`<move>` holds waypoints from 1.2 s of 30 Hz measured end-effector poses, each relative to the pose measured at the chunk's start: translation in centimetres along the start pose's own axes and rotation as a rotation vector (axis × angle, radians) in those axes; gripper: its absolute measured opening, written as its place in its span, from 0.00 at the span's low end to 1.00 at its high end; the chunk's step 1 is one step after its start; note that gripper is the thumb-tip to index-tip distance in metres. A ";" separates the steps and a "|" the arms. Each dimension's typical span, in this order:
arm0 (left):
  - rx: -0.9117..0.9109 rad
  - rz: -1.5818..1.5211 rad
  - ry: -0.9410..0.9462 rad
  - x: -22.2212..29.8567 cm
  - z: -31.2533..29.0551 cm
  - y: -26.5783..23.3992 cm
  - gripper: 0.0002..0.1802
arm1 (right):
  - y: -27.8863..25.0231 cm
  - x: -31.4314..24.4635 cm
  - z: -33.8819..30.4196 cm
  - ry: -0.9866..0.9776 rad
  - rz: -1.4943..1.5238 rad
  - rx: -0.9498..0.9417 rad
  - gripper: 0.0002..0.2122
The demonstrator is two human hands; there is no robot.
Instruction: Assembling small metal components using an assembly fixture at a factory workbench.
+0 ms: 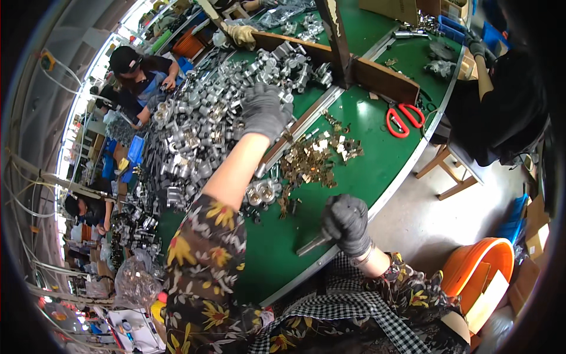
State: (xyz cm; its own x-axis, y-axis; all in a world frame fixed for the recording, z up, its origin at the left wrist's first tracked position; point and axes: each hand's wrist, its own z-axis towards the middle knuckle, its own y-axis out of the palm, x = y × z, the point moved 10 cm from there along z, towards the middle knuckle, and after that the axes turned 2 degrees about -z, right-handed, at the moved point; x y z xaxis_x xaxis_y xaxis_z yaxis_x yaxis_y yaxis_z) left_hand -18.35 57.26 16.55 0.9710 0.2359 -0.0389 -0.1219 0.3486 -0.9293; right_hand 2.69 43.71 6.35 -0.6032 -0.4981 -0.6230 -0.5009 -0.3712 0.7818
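Observation:
My left hand (266, 111), in a dark grey glove, reaches out over a big heap of silver metal castings (200, 124) on the green table (354, 171) and rests on the pile; whether it grips a casting I cannot tell. My right hand (346, 223), also gloved, is closed around a grey metal tool (312, 243) near the table's front edge. Between my hands lie a scatter of small brass pieces (315, 158) and a single silver casting (263, 192).
Red-handled scissors (404, 119) lie at the right of the table beside a wooden divider (377, 76). Other people sit at the left, back and right. An orange bucket (480, 268) with cardboard stands on the floor, near a wooden stool (448, 171).

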 end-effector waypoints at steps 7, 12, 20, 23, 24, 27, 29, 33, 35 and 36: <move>-0.158 0.195 -0.034 1.4 7.7 9.5 0.28 | -4.4 1.3 1.4 -0.020 0.201 0.090 0.13; -0.183 -0.026 -0.319 -0.9 10.0 13.7 0.22 | -5.0 1.9 2.0 0.039 0.193 0.175 0.14; -0.024 -0.528 -0.275 -3.0 9.2 12.0 0.22 | -5.0 2.0 2.1 0.053 0.188 0.160 0.14; 0.075 -0.608 -0.185 -4.9 8.1 10.4 0.23 | -4.4 2.1 2.1 0.044 0.204 0.117 0.13; 0.078 -0.607 -0.187 -4.4 7.6 9.7 0.23 | -4.6 2.2 2.2 0.027 0.223 0.103 0.13; -0.102 -1.025 -0.338 -3.5 5.2 9.5 0.11 | -5.7 2.5 2.2 0.029 0.239 0.124 0.12; -0.271 -1.239 -0.494 -4.9 2.5 10.3 0.08 | -5.2 2.8 2.2 0.038 0.253 0.110 0.12; -0.288 -1.814 -0.890 -4.3 -2.3 9.6 0.13 | -5.7 3.1 2.3 0.038 0.271 0.085 0.13; -0.469 -2.345 -0.640 -2.9 -1.1 8.3 0.11 | -5.2 3.1 2.2 0.050 0.274 0.086 0.13; -0.410 -2.406 -0.705 -2.4 -1.1 8.0 0.11 | -5.9 3.0 2.3 0.041 0.292 0.118 0.13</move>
State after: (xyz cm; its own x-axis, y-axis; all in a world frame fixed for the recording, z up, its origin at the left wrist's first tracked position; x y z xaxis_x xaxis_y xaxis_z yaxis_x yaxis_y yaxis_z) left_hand -21.41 58.53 8.82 -0.7889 0.0538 0.6121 0.6030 0.2592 0.7544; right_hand 2.40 46.15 -0.22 -0.7076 -0.6022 -0.3696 -0.3804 -0.1161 0.9175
